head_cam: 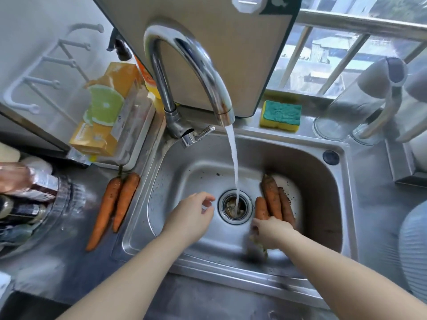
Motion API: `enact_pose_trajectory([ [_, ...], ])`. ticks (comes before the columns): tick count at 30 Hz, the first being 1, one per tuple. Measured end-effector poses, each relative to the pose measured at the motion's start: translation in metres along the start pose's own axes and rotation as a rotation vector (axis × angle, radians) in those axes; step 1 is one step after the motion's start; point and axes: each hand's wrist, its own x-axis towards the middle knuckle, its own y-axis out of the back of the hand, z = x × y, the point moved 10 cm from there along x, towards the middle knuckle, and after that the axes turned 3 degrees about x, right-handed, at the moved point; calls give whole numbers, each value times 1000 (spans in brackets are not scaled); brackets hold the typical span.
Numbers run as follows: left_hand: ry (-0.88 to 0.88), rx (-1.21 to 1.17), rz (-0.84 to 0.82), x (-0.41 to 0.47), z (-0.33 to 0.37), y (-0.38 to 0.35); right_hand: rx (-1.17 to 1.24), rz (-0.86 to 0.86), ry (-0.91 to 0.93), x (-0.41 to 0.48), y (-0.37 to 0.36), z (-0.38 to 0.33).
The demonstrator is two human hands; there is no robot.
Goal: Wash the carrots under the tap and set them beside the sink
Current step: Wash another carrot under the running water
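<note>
Water runs from the chrome tap [184,72] into the drain [235,207] of the steel sink [328,204]. Three dirty carrots [272,199] lie in the basin right of the drain. My right hand [271,234] closes over their near ends; the motion is blurred. My left hand [191,215] hovers over the basin left of the drain, fingers loosely curled, holding nothing. Two clean carrots [115,204] lie side by side on the counter left of the sink.
A box of cleaning supplies in a tray [111,116] stands behind the clean carrots. Bottles in a bowl [30,199] sit at far left. A yellow-green sponge [280,116] rests on the sink's back ledge, glass jars [346,112] at right, a board [219,54] behind the tap.
</note>
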Motion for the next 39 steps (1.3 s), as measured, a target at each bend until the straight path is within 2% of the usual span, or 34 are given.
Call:
enact_pose_trajectory([
  [4, 127, -193, -83, 5, -6, -13, 272, -57, 195, -26, 27, -17],
  [8, 401, -701, -239, -6, 6, -42, 449, 40, 392, -73, 74, -36],
  [10, 472, -989, -292, -8, 23, -54, 499, 58, 434, -96, 90, -44],
  [13, 479, -1322, -206, 4, 43, -55, 540, 176, 417, -117, 108, -40],
  [15, 452, -1422, -122, 10, 53, -49, 777, 228, 321, -117, 116, -27],
  [17, 440, -1467, -52, 10, 61, -42, 1146, 81, 218, -114, 110, -22],
  [19, 447, -1449, -24, 8, 65, -39, 1335, -184, 176, -114, 97, -35],
  [21, 441, -1422, -14, 8, 67, -34, 1261, -317, 175, -116, 93, -47],
  [24, 367, -1298, 8, 15, 66, -19, 1181, -302, 149, -112, 95, -49],
  [26, 299, -1328, 32, 19, 69, -9, 971, -127, 143, -106, 108, -42],
  [29, 294, -1402, 97, 23, 67, 0, 452, 243, 189, -107, 139, -45],
  [32, 304, -1228, 287, 25, 56, 17, 189, 464, 211, -110, 155, -59],
  [34, 303, -1109, 394, 22, 52, 29, 159, 534, 230, -111, 161, -64],
  [36, 319, -1111, 445, 25, 46, 34, 226, 533, 240, -108, 164, -65],
  [39, 328, -1262, 351, 34, 45, 30, 462, 348, 285, -100, 161, -68],
])
